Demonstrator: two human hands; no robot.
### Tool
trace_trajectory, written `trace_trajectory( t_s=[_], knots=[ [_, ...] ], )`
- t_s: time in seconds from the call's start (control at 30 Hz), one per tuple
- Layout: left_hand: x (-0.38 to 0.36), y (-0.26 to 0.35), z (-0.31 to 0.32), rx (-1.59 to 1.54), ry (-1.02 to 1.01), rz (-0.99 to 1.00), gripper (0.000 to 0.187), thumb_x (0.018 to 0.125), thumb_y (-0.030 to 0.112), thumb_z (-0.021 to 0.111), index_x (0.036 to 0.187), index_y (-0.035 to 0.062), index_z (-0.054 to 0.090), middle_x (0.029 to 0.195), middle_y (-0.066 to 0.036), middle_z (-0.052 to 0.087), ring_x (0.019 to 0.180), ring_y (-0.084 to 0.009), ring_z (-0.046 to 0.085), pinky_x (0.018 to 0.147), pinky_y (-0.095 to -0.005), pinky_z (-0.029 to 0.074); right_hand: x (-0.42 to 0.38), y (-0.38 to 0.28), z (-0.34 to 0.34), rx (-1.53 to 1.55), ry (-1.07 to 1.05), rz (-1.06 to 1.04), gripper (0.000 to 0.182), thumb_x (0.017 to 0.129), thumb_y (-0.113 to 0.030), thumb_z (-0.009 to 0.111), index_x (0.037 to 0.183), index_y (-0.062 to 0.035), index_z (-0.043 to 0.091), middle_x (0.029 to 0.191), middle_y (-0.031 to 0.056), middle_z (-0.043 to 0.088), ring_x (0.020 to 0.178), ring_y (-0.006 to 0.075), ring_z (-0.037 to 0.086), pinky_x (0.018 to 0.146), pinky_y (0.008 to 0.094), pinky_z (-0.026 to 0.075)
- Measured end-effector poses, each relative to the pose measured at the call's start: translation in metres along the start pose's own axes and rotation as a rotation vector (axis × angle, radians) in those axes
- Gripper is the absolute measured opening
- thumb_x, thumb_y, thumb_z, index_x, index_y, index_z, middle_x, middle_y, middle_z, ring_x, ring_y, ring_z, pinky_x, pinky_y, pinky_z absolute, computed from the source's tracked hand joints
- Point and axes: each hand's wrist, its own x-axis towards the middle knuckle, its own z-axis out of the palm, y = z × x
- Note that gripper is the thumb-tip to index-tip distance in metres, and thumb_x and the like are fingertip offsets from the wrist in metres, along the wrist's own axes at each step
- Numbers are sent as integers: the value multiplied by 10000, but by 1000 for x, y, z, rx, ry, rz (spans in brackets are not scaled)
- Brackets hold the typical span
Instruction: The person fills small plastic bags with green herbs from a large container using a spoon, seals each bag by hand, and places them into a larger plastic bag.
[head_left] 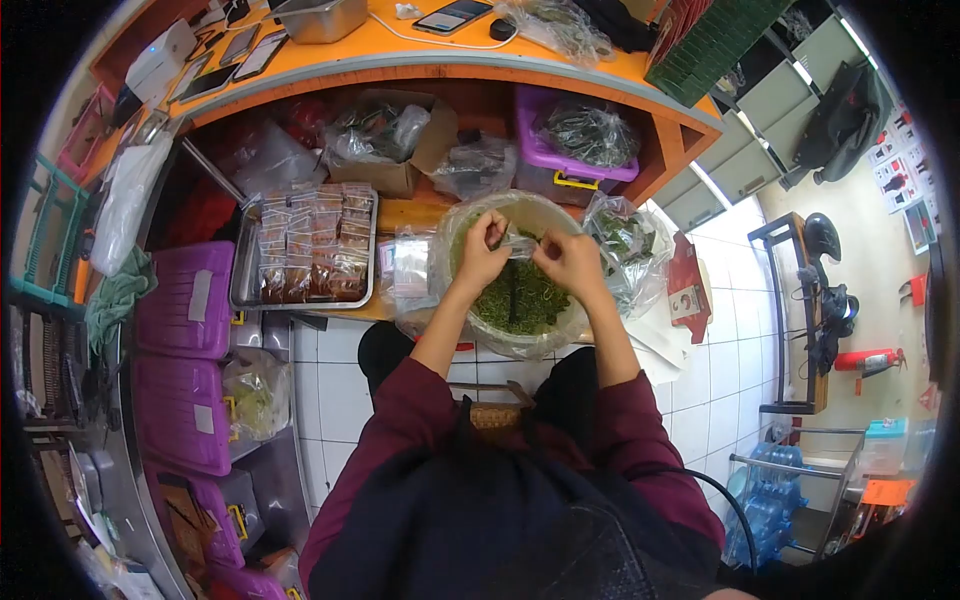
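Orange table (345,58) spanning twelve o'clock; left hand (483,250), right hand (570,264) pinching clear plastic (518,245), grips narrow, above greens (527,306).

Orange tabletop (368,56) runs across the far side; a metal pan (322,20) and a dark phone (452,15) sit on it. Purple lidded bins (180,408) line the left, green cloth (118,300) near them. At right: dark jacket (842,120), red fire extinguisher (868,360), blue water bottles (768,490) by a metal rack (842,478).
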Motion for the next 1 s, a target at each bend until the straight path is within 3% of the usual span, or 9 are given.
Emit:
trace_trajectory(
  t_s=[0.13,0.23,0.37,0.4,0.47,0.57,0.7,0.9,1.0],
  knots=[
    [2,39,-2,187,-148,343,360,740,76,702,1073,82,563,1184,-53,566,1089,-222,534,1001,-350,349,13,15,5,188,-51,118,216,741,-185,644,649,5,600,527,91,553,499,189,562,490,301,434],
    [-7,66,-2,262,-297,95,392,746,81,692,1121,89,576,1236,-54,555,1183,-252,497,1056,-391,290,17,20,3,592,-157,344,173,762,-157,624,700,4,620,536,33,527,501,120,507,486,276,407],
    [-7,46,-4,130,-20,21,420,755,106,703,1156,100,577,1197,-60,578,1110,-184,539,962,-329,388,20,16,-1,1093,-312,447,90,791,-70,585,804,-7,648,647,8,538,602,106,515,556,249,409],
    [-4,44,-3,192,121,169,378,750,53,696,1110,61,579,1025,-75,641,966,-185,612,846,-307,468,20,21,9,910,-264,299,85,786,-58,585,824,-25,654,699,20,538,659,123,528,593,259,423],
    [-4,41,-3,-21,147,82,345,766,27,675,1098,36,580,1035,-71,634,976,-170,602,855,-294,462,17,38,43,540,-170,3,123,776,-34,586,865,-61,665,803,45,540,774,158,554,668,280,452],
    [-2,30,-5,-185,143,16,319,792,-6,645,1103,6,573,1055,-70,618,990,-139,584,867,-269,450,2,55,61,-234,-525,-360,231,732,-3,586,905,-125,680,952,83,519,938,241,540,778,345,470],
    [-4,30,-8,-209,160,-3,327,794,-12,640,1113,3,568,1065,-74,612,1008,-131,572,878,-261,439,8,47,59,-248,-685,-418,261,658,23,601,874,-108,665,1013,122,489,1005,310,520,820,399,457],
    [-5,36,-13,-251,281,-38,327,808,-27,624,1127,-8,555,1070,-65,598,995,-139,577,869,-261,449,17,57,59,208,-138,-124,176,754,46,569,890,-36,645,937,151,601,842,337,599,763,410,462],
    [-4,36,-12,-243,294,-42,328,811,-32,617,1132,-6,549,1079,-58,590,983,-143,584,858,-263,458,13,48,75,406,-150,29,168,808,18,559,937,-33,653,883,170,649,815,340,616,759,390,476]
  ],
)
